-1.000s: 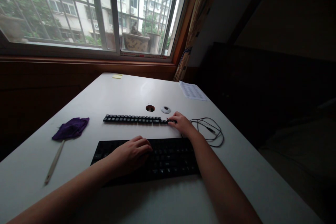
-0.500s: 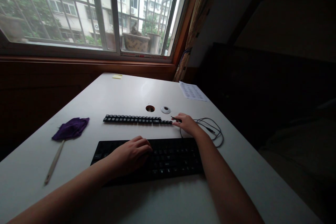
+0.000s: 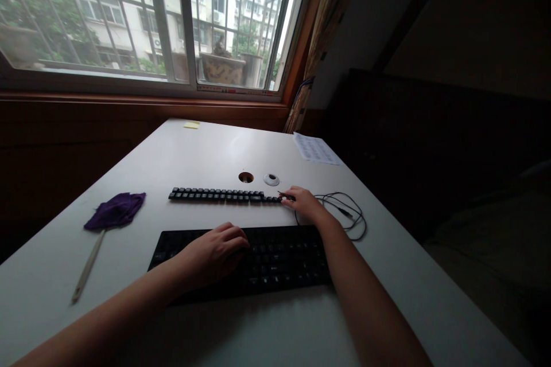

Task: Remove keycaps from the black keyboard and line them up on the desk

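A black keyboard (image 3: 284,258) lies across the near part of the desk; several of its key positions are too dark to make out. My left hand (image 3: 226,245) rests on its middle, fingers bent and pressed together, and what they hold, if anything, is hidden. Beyond the keyboard, loose black keycaps (image 3: 215,194) stand in two rows. At the right end of these rows is my right hand (image 3: 299,202), closed around a small thin dark tool (image 3: 287,196). The tool's tip points left over the last keycaps, and its exact kind cannot be made out.
A purple cloth (image 3: 116,211) and a pale stick-like handle (image 3: 89,266) lie at left. A coiled black cable (image 3: 364,223) is at right. Farther back are a desk hole (image 3: 245,178), a round grommet cover (image 3: 271,179), a printed sheet (image 3: 316,149) and yellow sticky notes (image 3: 191,125).
My right hand has shifted slightly left along the keycap rows with the small tool. My left hand stays on the keyboard.
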The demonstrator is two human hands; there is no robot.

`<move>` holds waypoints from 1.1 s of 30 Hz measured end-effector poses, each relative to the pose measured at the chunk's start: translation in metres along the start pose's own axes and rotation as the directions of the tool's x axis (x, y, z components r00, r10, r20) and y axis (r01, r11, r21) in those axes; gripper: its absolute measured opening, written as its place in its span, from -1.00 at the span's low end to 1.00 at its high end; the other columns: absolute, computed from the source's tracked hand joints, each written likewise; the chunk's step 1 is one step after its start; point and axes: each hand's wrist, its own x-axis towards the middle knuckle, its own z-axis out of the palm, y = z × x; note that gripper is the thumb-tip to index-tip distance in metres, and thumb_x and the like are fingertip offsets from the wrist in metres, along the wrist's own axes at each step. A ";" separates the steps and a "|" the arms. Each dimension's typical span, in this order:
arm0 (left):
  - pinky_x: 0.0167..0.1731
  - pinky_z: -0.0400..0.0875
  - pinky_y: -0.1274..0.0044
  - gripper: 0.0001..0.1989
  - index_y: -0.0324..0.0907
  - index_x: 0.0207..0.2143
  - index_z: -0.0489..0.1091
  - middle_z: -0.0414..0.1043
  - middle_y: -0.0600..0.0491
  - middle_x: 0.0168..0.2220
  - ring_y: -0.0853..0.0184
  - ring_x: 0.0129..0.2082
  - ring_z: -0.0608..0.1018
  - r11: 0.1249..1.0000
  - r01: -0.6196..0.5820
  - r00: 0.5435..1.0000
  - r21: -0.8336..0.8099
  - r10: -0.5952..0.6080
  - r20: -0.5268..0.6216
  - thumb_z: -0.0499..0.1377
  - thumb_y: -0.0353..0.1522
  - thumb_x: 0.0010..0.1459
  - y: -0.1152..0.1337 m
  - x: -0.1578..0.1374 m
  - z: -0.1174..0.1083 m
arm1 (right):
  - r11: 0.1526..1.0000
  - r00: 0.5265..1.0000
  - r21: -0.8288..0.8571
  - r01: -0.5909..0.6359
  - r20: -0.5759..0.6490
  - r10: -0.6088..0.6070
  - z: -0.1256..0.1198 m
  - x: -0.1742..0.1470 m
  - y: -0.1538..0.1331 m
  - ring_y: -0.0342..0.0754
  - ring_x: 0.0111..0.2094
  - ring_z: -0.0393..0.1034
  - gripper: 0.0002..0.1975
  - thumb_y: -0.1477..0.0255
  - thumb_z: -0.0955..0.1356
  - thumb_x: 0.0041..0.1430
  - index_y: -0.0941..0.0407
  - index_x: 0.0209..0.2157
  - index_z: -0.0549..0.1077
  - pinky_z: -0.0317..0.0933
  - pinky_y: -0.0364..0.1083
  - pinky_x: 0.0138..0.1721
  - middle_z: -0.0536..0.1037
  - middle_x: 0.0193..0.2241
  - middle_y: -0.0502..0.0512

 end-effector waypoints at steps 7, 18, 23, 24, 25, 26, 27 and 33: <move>-0.11 0.45 0.37 -0.78 -0.17 -0.07 0.39 0.41 -0.04 -0.10 0.20 -0.11 0.41 1.000 -0.008 1.000 0.003 0.008 0.000 0.09 -0.52 0.25 -0.001 0.001 0.000 | 1.000 1.000 -0.009 0.008 0.015 -0.008 0.001 0.001 0.002 -0.07 -0.28 0.39 -0.78 0.46 0.42 0.16 0.14 -0.14 0.59 0.19 -0.14 -0.24 0.52 -0.26 0.11; -0.12 0.46 0.38 -0.78 -0.18 -0.07 0.39 0.41 -0.04 -0.11 0.21 -0.11 0.41 1.000 -0.007 1.000 -0.004 0.007 0.004 0.09 -0.52 0.26 0.000 0.001 -0.001 | 0.998 0.992 0.027 0.058 -0.116 -0.055 -0.024 -0.006 -0.001 -0.04 -0.27 0.41 -0.73 0.26 0.37 0.24 0.12 -0.14 0.58 0.21 -0.12 -0.21 0.54 -0.30 0.10; -0.11 0.47 0.38 -0.78 -0.17 -0.07 0.39 0.41 -0.04 -0.10 0.20 -0.10 0.42 1.000 -0.007 1.000 -0.006 0.007 -0.001 0.11 -0.52 0.24 0.000 0.001 -0.001 | 0.994 0.965 0.101 0.044 -0.261 -0.016 -0.049 -0.020 -0.009 -0.04 -0.32 0.40 -0.57 0.16 0.21 0.34 0.15 -0.24 0.57 0.20 -0.11 -0.25 0.52 -0.39 0.09; -0.11 0.47 0.38 -0.78 -0.17 -0.08 0.39 0.41 -0.04 -0.10 0.20 -0.11 0.42 1.000 -0.008 1.000 -0.006 0.008 -0.001 0.10 -0.52 0.24 0.000 0.001 -0.001 | 0.991 0.960 0.129 0.028 -0.280 0.009 -0.051 -0.024 -0.010 -0.05 -0.33 0.40 -0.56 0.15 0.18 0.35 0.15 -0.24 0.56 0.20 -0.11 -0.26 0.51 -0.39 0.08; -0.12 0.47 0.39 -0.78 -0.17 -0.08 0.39 0.41 -0.04 -0.10 0.20 -0.11 0.42 1.000 -0.010 1.000 -0.005 0.010 0.001 0.10 -0.53 0.24 0.000 0.001 -0.001 | 0.988 0.953 0.155 0.004 -0.299 0.043 -0.053 -0.029 -0.012 -0.05 -0.34 0.40 -0.54 0.14 0.17 0.36 0.14 -0.24 0.55 0.20 -0.11 -0.26 0.51 -0.40 0.08; -0.12 0.47 0.39 -0.78 -0.17 -0.08 0.38 0.41 -0.04 -0.10 0.20 -0.11 0.42 1.000 -0.013 1.000 -0.003 0.013 0.003 0.10 -0.53 0.24 -0.001 0.001 -0.001 | 0.985 0.946 0.174 -0.020 -0.316 0.075 -0.055 -0.034 -0.014 -0.05 -0.35 0.40 -0.53 0.12 0.16 0.36 0.14 -0.25 0.55 0.20 -0.11 -0.27 0.51 -0.41 0.08; -0.12 0.47 0.38 -0.78 -0.17 -0.08 0.38 0.41 -0.04 -0.10 0.20 -0.11 0.42 1.000 -0.015 1.000 0.000 0.015 0.004 0.10 -0.53 0.24 -0.001 0.001 0.000 | 0.981 0.936 0.189 -0.048 -0.333 0.110 -0.056 -0.040 -0.016 -0.05 -0.35 0.41 -0.52 0.12 0.15 0.36 0.14 -0.25 0.54 0.20 -0.11 -0.27 0.52 -0.41 0.08; -0.10 0.46 0.37 -0.79 -0.16 -0.08 0.38 0.41 -0.03 -0.11 0.21 -0.11 0.42 1.000 -0.018 1.000 0.007 0.018 -0.007 0.09 -0.51 0.26 -0.002 0.001 0.002 | 0.977 0.886 0.115 -0.182 -0.411 0.214 -0.059 -0.077 -0.024 -0.01 -0.36 0.42 -0.48 0.15 0.10 0.38 0.12 -0.44 0.50 0.18 -0.10 -0.25 0.52 -0.47 0.09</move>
